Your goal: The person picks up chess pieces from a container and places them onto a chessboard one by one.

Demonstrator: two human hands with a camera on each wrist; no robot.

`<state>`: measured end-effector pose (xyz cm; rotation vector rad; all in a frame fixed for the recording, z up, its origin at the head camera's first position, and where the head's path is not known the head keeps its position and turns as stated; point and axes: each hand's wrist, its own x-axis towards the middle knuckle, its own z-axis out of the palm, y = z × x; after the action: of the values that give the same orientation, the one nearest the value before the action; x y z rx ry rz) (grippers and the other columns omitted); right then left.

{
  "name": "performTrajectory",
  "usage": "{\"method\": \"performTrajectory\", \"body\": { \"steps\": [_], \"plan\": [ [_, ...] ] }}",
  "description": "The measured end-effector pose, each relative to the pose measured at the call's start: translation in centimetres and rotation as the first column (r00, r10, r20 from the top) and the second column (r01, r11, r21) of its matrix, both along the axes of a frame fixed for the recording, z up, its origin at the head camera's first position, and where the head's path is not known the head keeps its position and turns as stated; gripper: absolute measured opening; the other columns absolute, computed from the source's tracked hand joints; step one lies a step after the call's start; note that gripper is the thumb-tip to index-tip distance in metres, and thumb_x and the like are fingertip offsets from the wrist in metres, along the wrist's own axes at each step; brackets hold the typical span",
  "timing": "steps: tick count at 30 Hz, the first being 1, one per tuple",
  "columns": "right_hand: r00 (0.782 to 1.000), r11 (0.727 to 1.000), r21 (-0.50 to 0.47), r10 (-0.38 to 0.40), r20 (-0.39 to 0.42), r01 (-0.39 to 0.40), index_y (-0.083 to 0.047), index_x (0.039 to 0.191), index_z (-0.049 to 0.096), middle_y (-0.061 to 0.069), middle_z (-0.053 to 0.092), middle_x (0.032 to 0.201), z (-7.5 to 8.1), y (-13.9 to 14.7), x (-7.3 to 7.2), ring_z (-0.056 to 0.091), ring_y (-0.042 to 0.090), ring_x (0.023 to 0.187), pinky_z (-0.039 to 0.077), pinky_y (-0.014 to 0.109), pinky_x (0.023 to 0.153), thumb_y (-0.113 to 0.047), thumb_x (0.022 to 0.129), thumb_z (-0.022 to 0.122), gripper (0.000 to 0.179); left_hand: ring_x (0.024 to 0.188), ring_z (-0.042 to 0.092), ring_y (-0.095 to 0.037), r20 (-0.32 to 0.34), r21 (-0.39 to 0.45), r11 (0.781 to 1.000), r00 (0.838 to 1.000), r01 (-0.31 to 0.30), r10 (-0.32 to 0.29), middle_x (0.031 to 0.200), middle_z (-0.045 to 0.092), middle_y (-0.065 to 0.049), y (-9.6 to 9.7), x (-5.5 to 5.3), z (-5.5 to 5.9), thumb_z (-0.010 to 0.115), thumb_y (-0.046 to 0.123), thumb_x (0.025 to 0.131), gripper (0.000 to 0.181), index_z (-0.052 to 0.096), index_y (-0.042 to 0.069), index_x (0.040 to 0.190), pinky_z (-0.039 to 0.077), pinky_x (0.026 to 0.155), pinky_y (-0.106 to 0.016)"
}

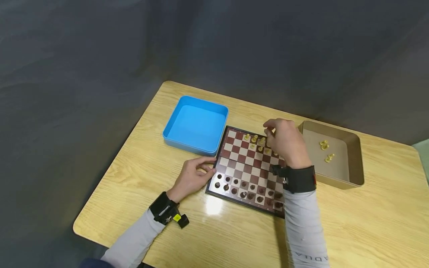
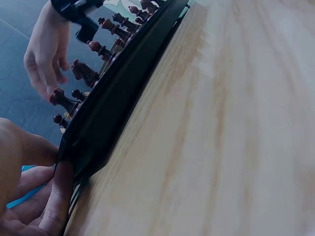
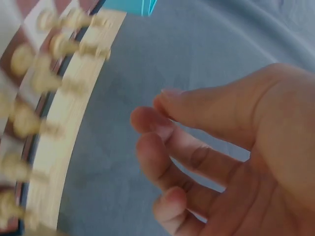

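A chessboard [image 1: 248, 167] with maroon and white squares lies on the table. Dark chess pieces [image 1: 243, 194] stand in two rows along its near side; cream pieces [image 1: 254, 138] stand on the far side, some hidden by my right hand [image 1: 286, 143]. That hand hovers above the board's far right part. In the right wrist view its loosely bent fingers [image 3: 152, 157] and thumb hold nothing. My left hand [image 1: 193, 174] is at the board's left edge; in the left wrist view its thumb and fingers [image 2: 61, 196] pinch the edge near the corner.
To the right of the board, a brown tray [image 1: 356, 160] holds several cream pieces [image 1: 324, 145]. A blue tray [image 1: 165, 130] stands at the far left, close against the board. All of it rests on a light wooden table [image 1: 130, 175] with rounded corners.
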<state>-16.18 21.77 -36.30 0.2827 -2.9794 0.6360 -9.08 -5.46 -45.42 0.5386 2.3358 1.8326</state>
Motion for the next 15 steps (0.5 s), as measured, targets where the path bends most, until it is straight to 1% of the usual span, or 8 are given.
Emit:
{"method": "performTrajectory", "body": {
  "steps": [3, 7, 12, 15],
  "plan": [
    [0.999, 1.0, 0.003, 0.016, -0.029, -0.016, -0.009, 0.097, 0.063, 0.005, 0.06, 0.085, -0.2, 0.4, 0.0, 0.048, 0.015, 0.05, 0.036, 0.029, 0.038, -0.012, 0.085, 0.051, 0.018, 0.072, 0.06, -0.022, -0.001, -0.004, 1.0, 1.0, -0.028, 0.028, 0.099, 0.059, -0.014, -0.8, 0.0, -0.1, 0.063, 0.002, 0.077, 0.034, 0.056, 0.0, 0.11, 0.052, 0.058, -0.021],
    [0.998, 0.999, 0.012, 0.035, -0.056, -0.034, -0.006, 0.095, 0.062, 0.006, 0.059, 0.081, -0.7, 1.7, 0.0, 0.047, 0.016, 0.05, 0.037, 0.029, 0.04, -0.01, 0.084, 0.05, 0.017, 0.073, 0.059, -0.023, 0.006, 0.002, 1.0, 1.0, -0.031, 0.031, 0.1, 0.059, -0.014, -1.4, -0.1, -0.2, 0.063, 0.003, 0.077, 0.034, 0.056, 0.0, 0.11, 0.052, 0.059, -0.022],
    [0.993, 0.998, 0.056, 0.048, -0.104, -0.042, -0.005, 0.09, 0.063, 0.005, 0.056, 0.076, -1.0, 4.8, 0.5, 0.05, 0.017, 0.057, 0.04, 0.03, 0.046, -0.008, 0.082, 0.052, 0.014, 0.074, 0.059, -0.023, 0.015, 0.005, 0.999, 0.999, -0.031, 0.031, 0.101, 0.058, -0.014, -1.4, -0.3, -0.3, 0.063, 0.003, 0.077, 0.034, 0.056, 0.001, 0.11, 0.052, 0.058, -0.023],
    [0.991, 0.992, 0.121, 0.039, -0.128, -0.023, -0.009, 0.081, 0.063, 0.003, 0.055, 0.07, -1.1, 7.0, 0.7, 0.049, 0.017, 0.055, 0.038, 0.029, 0.04, -0.006, 0.079, 0.053, 0.011, 0.074, 0.059, -0.022, 0.009, 0.004, 1.0, 1.0, -0.028, 0.028, 0.102, 0.058, -0.014, -1.3, -0.5, -0.3, 0.063, 0.003, 0.077, 0.034, 0.056, 0.001, 0.111, 0.052, 0.058, -0.023]
  ]
}}
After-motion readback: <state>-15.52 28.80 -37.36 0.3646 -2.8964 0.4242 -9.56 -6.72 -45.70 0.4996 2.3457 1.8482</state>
